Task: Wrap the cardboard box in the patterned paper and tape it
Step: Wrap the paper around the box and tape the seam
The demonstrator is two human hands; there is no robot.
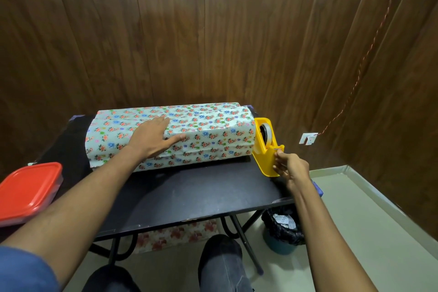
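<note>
Box in patterned paper (208, 130) lies on black counter (189, 192). Left hand (154, 138) flat on top, fingers straight. Right hand (290, 168) pinches tape end at yellow dispenser (264, 149) (just beside box).

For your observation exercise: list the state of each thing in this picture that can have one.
box: covered in patterned paper, lying on the table
left hand: flat, pressing the paper
right hand: pinching at the tape dispenser's cutter
tape dispenser: upright, roll loaded
red-lidded container: closed
bin: lined, holds paper scraps
</note>
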